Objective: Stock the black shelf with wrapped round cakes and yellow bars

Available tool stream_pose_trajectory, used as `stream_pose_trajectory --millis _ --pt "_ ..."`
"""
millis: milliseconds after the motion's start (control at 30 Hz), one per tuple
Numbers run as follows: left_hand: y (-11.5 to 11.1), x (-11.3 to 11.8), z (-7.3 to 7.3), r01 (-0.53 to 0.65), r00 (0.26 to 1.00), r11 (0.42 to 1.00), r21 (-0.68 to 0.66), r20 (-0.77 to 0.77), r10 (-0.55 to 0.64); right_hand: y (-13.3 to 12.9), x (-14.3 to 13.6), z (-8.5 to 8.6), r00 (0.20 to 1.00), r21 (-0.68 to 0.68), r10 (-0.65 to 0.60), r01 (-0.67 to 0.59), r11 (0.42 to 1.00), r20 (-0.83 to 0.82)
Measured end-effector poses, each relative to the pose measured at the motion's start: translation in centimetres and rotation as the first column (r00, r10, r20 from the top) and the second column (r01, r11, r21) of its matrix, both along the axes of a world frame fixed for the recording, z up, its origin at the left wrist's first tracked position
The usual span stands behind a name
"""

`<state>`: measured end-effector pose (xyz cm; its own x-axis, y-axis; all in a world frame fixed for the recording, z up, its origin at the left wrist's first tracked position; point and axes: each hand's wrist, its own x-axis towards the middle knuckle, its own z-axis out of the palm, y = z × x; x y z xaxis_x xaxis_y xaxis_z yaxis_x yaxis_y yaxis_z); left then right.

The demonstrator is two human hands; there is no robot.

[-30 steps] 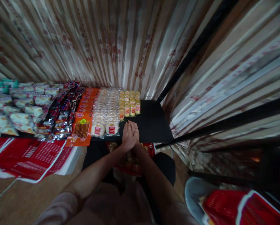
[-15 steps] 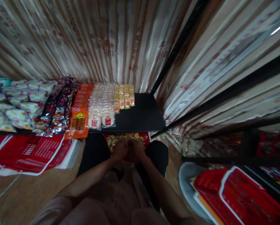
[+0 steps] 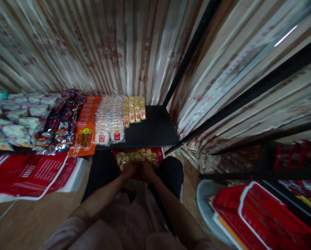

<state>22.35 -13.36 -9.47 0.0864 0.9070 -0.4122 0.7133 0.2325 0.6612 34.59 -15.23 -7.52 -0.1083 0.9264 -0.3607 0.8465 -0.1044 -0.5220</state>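
Between my knees lies a red bag (image 3: 159, 152) with many small wrapped snacks (image 3: 124, 158) in yellowish clear wrappers. My left hand (image 3: 131, 169) and my right hand (image 3: 146, 170) are close together over its near side, fingers curled inward. Dim light and the backs of my hands hide what, if anything, is between the fingers. Just beyond, on a black shelf (image 3: 152, 133), several of the same kind of small yellow packets (image 3: 134, 110) stand in short rows.
Left of them on the shelf are clear-wrapped round crackers (image 3: 109, 119), orange snack packs (image 3: 86, 128), dark shiny packets (image 3: 63, 125) and white packets (image 3: 18, 133). A red bag (image 3: 38, 175) lies below left. Right are black metal bars (image 3: 212, 125), a grey basin (image 3: 206, 201) and a red bag (image 3: 270, 215).
My view has shifted slightly, so the shelf sits a little lower and further left. My hands have drawn a bit toward me and show more of the snacks behind them.
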Motion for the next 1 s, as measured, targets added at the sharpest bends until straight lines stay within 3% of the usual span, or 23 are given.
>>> stream_pose_trajectory --millis 200,333,400,500,600,700,767,833,933,1000 --pt "1.0 -1.7 3.5 -0.047 0.991 0.997 0.053 0.13 0.04 0.6 0.5 1.1 0.993 0.091 -0.09 0.097 0.991 -0.076" --pt "1.3 -3.0 5.8 -0.104 0.954 0.99 0.09 0.289 0.074 0.6 0.9 2.7 0.94 0.169 -0.256 0.296 0.94 -0.227" --pt "1.1 -3.5 6.6 -0.145 0.899 0.986 0.078 0.427 0.099 0.7 0.9 3.5 0.873 0.125 -0.349 0.41 0.903 -0.34" --pt "0.7 -3.6 7.7 -0.164 0.833 0.982 0.09 0.546 0.089 1.0 0.8 4.2 0.707 -0.059 -0.44 0.494 0.868 -0.554" --pt "0.5 -3.5 8.9 -0.139 0.844 0.974 0.179 0.537 0.022 1.5 0.5 5.0 0.533 -0.204 -0.486 0.502 0.841 -0.693" --pt "0.3 -3.3 10.2 -0.066 0.891 0.945 0.32 0.446 -0.089 1.8 0.1 6.2 0.409 -0.282 -0.518 0.511 0.812 -0.751" --pt "0.1 -3.1 11.1 0.017 0.913 0.898 0.439 0.359 -0.193 2.0 -0.1 7.4 0.325 -0.318 -0.515 0.499 0.806 -0.793" --pt "-0.2 -3.0 11.8 0.109 0.919 0.814 0.571 0.254 -0.301 2.1 -0.3 8.7 0.248 -0.34 -0.498 0.482 0.808 -0.831" --pt "-0.5 -2.6 12.3 0.244 0.9 0.606 0.757 0.056 -0.432 2.3 -0.4 10.3 0.187 -0.375 -0.507 0.474 0.797 -0.841" --pt "-0.6 -2.2 12.3 0.314 0.886 0.47 0.825 -0.075 -0.458 2.6 -0.4 10.9 0.175 -0.383 -0.513 0.476 0.791 -0.841"
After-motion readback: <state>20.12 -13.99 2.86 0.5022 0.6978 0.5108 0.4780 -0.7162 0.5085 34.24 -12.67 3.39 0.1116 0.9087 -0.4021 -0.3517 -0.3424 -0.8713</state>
